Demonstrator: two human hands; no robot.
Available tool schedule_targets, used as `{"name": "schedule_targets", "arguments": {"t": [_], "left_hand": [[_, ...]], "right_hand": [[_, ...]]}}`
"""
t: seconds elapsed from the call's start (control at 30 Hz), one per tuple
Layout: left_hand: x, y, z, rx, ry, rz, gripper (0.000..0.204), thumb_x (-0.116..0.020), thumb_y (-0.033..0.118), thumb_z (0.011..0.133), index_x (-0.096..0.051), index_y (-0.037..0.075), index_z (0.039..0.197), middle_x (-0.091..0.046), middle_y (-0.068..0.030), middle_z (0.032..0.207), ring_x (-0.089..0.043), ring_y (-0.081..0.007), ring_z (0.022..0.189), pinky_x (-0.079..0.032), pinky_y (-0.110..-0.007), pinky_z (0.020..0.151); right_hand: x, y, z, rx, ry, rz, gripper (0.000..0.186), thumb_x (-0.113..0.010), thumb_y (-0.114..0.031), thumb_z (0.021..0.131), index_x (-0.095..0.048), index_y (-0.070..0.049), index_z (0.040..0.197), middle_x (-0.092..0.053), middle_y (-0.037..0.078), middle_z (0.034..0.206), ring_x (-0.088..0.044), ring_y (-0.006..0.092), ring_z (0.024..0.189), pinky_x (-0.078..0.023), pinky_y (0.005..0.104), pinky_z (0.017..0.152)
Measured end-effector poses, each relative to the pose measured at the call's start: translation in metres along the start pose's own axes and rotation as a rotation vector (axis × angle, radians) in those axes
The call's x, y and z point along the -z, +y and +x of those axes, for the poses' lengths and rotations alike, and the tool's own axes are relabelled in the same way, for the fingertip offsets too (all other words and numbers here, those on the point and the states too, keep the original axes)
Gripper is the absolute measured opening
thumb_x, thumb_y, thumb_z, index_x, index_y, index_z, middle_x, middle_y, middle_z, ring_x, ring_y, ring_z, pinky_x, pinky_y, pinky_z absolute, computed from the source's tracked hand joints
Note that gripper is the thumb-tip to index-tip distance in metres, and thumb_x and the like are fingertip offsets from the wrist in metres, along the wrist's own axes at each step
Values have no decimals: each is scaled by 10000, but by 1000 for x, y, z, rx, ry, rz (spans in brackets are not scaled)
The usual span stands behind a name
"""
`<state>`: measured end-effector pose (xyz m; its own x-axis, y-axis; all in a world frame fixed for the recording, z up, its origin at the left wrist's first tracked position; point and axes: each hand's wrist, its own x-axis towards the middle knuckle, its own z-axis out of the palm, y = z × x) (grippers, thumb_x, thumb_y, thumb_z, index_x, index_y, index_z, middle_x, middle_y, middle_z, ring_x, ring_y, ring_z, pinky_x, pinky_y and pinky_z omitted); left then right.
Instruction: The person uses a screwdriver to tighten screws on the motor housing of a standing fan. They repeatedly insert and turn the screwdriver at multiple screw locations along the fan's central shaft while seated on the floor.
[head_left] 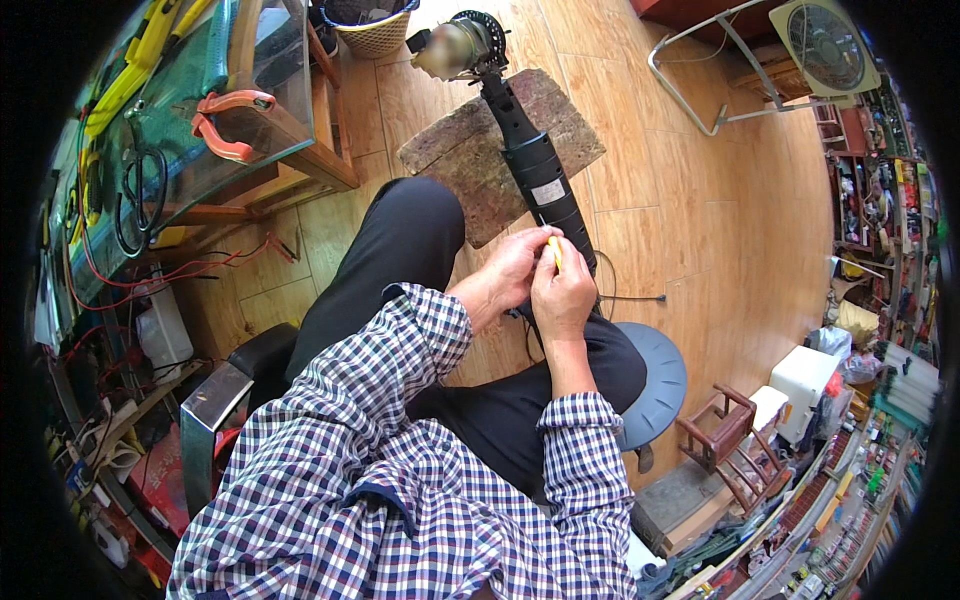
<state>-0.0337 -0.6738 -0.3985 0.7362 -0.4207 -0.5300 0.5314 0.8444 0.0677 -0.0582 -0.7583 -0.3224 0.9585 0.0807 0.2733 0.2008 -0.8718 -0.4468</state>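
Observation:
A long black cylindrical device (545, 182) with a pale label leans away from my knees, its round toothed metal head (470, 45) at the far end. Over its near part my two hands meet. My right hand (565, 300) is closed round a small yellow-handled tool (554, 252), which looks like a screwdriver; a thin shaft seems to point toward the device. My left hand (508, 270) is closed in a pinch beside that tool, against the right fingers. What its fingertips grip is too small to make out. The device's near end is hidden behind my hands.
A worn stone slab (440, 145) lies under the device. At left stands a glass-topped table (270, 130) with red-handled pliers (232, 125) and black scissors (140, 200). A blue-grey round stool (655, 385), small wooden chair (722, 425) and box fan (825, 50) are to the right.

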Motion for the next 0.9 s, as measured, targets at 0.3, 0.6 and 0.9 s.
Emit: {"name": "schedule_targets", "arguments": {"t": [0.3, 0.6, 0.9], "left_hand": [[-15, 43, 5, -139, 106, -91, 157, -621, 218, 1073, -704, 98, 1015, -720, -40, 948, -679, -181, 880, -570, -365, 822], [-13, 46, 7, 12, -32, -262, 239, -548, 248, 1106, -689, 84, 1005, -711, -61, 947, -670, -203, 846, -583, -374, 789], [-4, 37, 16, 12, -81, -276, 308, -506, 310, 1109, -688, 71, 1040, -740, -94, 1045, -695, -242, 975, -566, -416, 921]], "right_hand": [[-27, -18, 41, 82, -31, -60, 181, -609, -209, 1013, -681, -81, 1118, -709, 153, 925, -711, 398, 798, -585, 490, 649], [-18, -34, 52, 137, -141, -314, 267, -649, -204, 955, -723, -79, 1179, -679, 118, 862, -727, 330, 749, -588, 461, 622], [-10, -33, 53, 201, -157, -314, 302, -667, -188, 937, -733, -81, 1212, -664, 122, 902, -725, 332, 796, -590, 445, 654]]}}
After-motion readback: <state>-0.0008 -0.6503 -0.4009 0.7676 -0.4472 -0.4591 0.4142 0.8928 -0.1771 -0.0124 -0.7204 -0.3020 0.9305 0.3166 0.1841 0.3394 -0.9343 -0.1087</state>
